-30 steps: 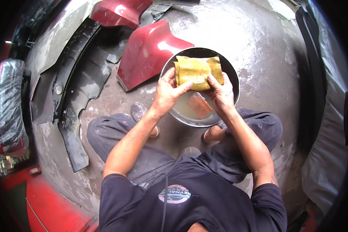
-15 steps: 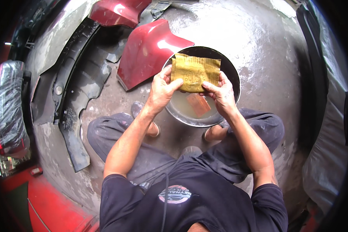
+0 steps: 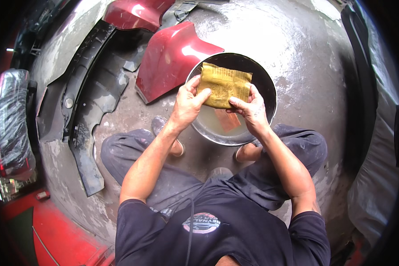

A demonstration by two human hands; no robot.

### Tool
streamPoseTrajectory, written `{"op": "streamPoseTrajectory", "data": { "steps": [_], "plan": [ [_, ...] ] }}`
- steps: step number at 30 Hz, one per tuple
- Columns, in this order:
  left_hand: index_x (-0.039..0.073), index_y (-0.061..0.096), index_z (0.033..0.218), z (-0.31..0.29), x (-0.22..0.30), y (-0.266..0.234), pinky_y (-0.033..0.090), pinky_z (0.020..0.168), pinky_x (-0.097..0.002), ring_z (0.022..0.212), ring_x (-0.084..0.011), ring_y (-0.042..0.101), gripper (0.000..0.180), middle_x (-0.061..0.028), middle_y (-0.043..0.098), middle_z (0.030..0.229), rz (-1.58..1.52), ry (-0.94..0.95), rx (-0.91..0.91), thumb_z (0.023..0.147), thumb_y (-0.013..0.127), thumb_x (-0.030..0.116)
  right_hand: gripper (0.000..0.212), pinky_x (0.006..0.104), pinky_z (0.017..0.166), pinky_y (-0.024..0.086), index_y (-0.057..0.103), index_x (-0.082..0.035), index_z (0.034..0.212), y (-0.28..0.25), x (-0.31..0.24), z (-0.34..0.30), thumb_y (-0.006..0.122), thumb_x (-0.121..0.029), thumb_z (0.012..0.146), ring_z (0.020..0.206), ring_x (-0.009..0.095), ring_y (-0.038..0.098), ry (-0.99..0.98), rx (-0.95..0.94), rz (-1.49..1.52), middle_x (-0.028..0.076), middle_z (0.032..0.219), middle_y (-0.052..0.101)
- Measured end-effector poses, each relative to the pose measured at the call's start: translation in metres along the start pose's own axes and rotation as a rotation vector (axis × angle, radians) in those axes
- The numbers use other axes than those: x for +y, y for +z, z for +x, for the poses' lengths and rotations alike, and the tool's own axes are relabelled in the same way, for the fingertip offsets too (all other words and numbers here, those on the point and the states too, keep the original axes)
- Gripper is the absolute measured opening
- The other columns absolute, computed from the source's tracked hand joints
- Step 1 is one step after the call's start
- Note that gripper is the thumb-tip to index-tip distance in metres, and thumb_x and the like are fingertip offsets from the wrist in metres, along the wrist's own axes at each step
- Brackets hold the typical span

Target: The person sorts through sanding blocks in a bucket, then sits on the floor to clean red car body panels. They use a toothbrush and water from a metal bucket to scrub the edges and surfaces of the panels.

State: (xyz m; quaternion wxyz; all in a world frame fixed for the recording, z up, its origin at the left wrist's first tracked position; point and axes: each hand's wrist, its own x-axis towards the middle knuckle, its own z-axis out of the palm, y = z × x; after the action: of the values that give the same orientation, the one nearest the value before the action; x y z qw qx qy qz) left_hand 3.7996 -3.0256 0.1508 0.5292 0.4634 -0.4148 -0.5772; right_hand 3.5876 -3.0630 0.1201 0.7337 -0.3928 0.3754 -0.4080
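Observation:
A mustard-yellow sheet of sandpaper (image 3: 226, 85), with faint print on its face and a crease near its right side, is stretched between my hands. My left hand (image 3: 187, 103) pinches its lower left edge, thumb on top. On the lower right edge, my right hand (image 3: 252, 110) grips it the same way, fingers mostly hidden underneath. Below the sheet stands a round dark basin (image 3: 272, 104) with cloudy water in it. A flat orange-brown piece (image 3: 227, 120) lies in the water, partly covered by the sheet.
A red painted body panel (image 3: 166, 64) lies against the basin's far left side, another red panel (image 3: 137, 15) behind it. A long black bumper part (image 3: 82, 128) curves along the left. My bent legs (image 3: 128, 153) flank the basin. At right hangs a grey cover (image 3: 372, 177).
The sheet has tilted slightly, its right side dropping a little, and shifted slightly. Both hands keep their hold, with the right fingers moved a little.

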Motion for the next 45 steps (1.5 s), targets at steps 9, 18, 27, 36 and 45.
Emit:
{"op": "streamPoseTrajectory", "data": {
  "steps": [9, 18, 27, 36, 45],
  "plan": [
    [-0.004, 0.052, 0.142, 0.0, 0.008, -0.003, 0.049, 0.102, -0.0289, 0.115, -0.0127, 0.063, 0.044, -0.0092, 0.067, 0.128, 0.054, 0.011, -0.04, 0.099, 0.061, 0.003, 0.06, 0.0313, 0.079, 0.062, 0.048, -0.001, 0.143, -0.001, 0.001, 0.001, 0.076, -0.004, 0.09, 0.108, 0.02, 0.068, -0.035, -0.045, -0.036, 0.012, 0.131, 0.064],
    [-0.005, 0.052, 0.142, -0.002, 0.007, -0.008, 0.047, 0.103, -0.028, 0.116, -0.0125, 0.061, 0.044, -0.0093, 0.066, 0.129, 0.106, -0.007, -0.02, 0.099, 0.059, 0.001, 0.056, 0.0304, 0.078, 0.059, 0.051, 0.001, 0.137, -0.001, 0.002, 0.004, 0.077, -0.009, 0.088, 0.102, 0.018, 0.068, 0.0, -0.033, -0.147, 0.013, 0.12, 0.067],
    [-0.004, 0.061, 0.134, -0.003, 0.022, -0.033, 0.048, 0.1, -0.0274, 0.112, -0.0114, 0.061, 0.036, -0.0047, 0.067, 0.125, 0.351, -0.047, -0.16, 0.098, 0.057, -0.003, 0.074, 0.0416, 0.115, 0.04, 0.049, -0.01, 0.149, -0.035, -0.016, 0.023, 0.083, -0.022, 0.084, 0.135, 0.022, 0.052, -0.215, -0.049, -0.536, 0.011, 0.14, 0.059],
    [-0.004, 0.059, 0.135, -0.008, 0.03, -0.02, 0.05, 0.097, -0.0289, 0.109, -0.0134, 0.064, 0.042, -0.0092, 0.07, 0.12, 0.383, -0.168, -0.423, 0.093, 0.057, -0.003, 0.042, 0.0284, 0.08, 0.054, 0.064, -0.006, 0.124, -0.009, -0.028, 0.012, 0.08, -0.015, 0.086, 0.097, 0.01, 0.064, 0.104, -0.431, -0.433, 0.003, 0.106, 0.069],
    [0.001, 0.042, 0.146, -0.004, -0.002, -0.007, 0.059, 0.095, -0.039, 0.115, -0.0231, 0.067, 0.07, -0.0159, 0.063, 0.13, -0.32, -0.228, -0.016, 0.086, 0.079, 0.003, 0.028, 0.0281, 0.084, 0.056, 0.064, 0.0, 0.117, -0.017, -0.019, 0.017, 0.075, -0.011, 0.093, 0.092, 0.011, 0.068, -0.016, -0.045, -0.045, 0.006, 0.105, 0.072]
  ]
}}
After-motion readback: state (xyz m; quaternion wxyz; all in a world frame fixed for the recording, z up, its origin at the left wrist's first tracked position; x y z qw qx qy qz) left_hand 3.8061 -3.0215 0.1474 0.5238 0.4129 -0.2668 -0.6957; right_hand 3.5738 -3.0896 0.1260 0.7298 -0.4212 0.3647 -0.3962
